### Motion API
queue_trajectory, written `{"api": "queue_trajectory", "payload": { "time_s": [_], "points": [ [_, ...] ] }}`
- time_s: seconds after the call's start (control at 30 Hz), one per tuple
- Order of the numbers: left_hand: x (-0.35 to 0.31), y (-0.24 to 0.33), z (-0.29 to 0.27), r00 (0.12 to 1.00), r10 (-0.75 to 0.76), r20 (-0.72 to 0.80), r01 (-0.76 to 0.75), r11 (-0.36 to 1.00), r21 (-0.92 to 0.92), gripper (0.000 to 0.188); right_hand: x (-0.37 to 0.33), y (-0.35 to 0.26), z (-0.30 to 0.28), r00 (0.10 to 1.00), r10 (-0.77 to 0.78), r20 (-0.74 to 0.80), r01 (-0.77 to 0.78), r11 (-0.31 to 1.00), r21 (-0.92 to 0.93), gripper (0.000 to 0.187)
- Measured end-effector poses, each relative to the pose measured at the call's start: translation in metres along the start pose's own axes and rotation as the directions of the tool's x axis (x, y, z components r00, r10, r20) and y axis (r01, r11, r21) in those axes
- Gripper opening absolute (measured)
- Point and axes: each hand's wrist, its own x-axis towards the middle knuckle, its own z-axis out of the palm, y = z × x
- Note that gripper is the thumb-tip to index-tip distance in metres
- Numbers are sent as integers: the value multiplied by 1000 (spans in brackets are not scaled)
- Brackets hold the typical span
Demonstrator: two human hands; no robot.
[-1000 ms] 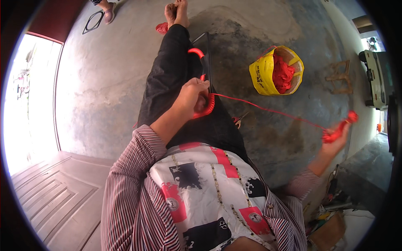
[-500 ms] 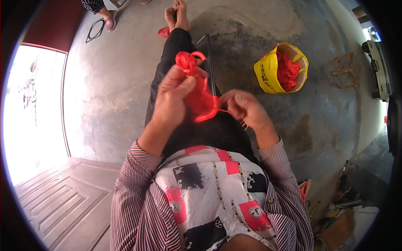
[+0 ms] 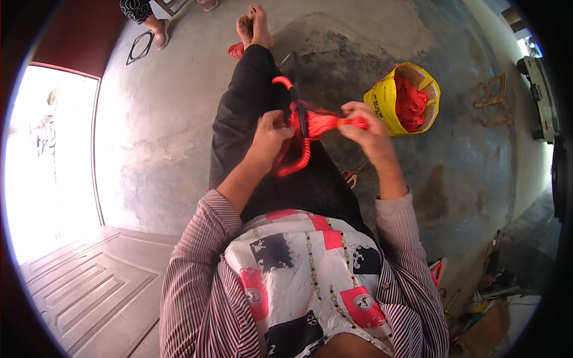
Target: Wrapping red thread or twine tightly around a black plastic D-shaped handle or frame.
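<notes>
A bundle of red cord point(image 3: 322, 124) stretches across a thin dark metal bar point(image 3: 301, 110) above my lap. My right hand point(image 3: 373, 132) is closed around the gathered right end of the bundle. On the other side of the bar, my left hand point(image 3: 267, 138) is pinched at the red strands, its fingertips partly smeared by motion. A curved, tightly knotted red section point(image 3: 305, 156) hangs below the bar, and another red-wrapped curve point(image 3: 282, 80) shows above it. Scissors point(image 3: 352, 175) with red on the handles lie beside my right thigh, partly hidden.
A yellow bag point(image 3: 385, 107) with red material inside stands on the concrete floor to the right. Beyond it is a small wooden frame point(image 3: 494, 101). My outstretched legs point(image 3: 239, 113) lie ahead, with a red bundle point(image 3: 236, 51) by the feet. Another person's foot point(image 3: 161, 34) shows far left.
The red bundle has passed from my left hand to my right hand and now lies across the bar. My left hand has lowered and moved right; my right hand has risen slightly.
</notes>
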Motion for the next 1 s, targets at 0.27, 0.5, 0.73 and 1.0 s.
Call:
{"api": "queue_trajectory", "payload": {
  "time_s": [0.27, 0.5, 0.73, 1.0],
  "points": [
    [-6, 12, 11, 875, -98, 474, 141, 988, -56, 64, -82, -25, -154, 929, -3, -371, 288, 635, 717, 39],
    [13, 3, 22, 880, -157, 448, 191, 981, -31, 75, -71, -3, -84, 934, 211, -290, 71, 683, 727, 31],
    [7, 6, 29, 876, -94, 473, 213, 955, -205, 77, -30, 21, 36, 949, 307, 66, -301, 829, 471, 32],
    [17, 9, 28, 888, -238, 393, 303, 946, -112, 62, -60, -65, 19, 933, 317, 172, -359, 761, 541, 20]
  ]
}}
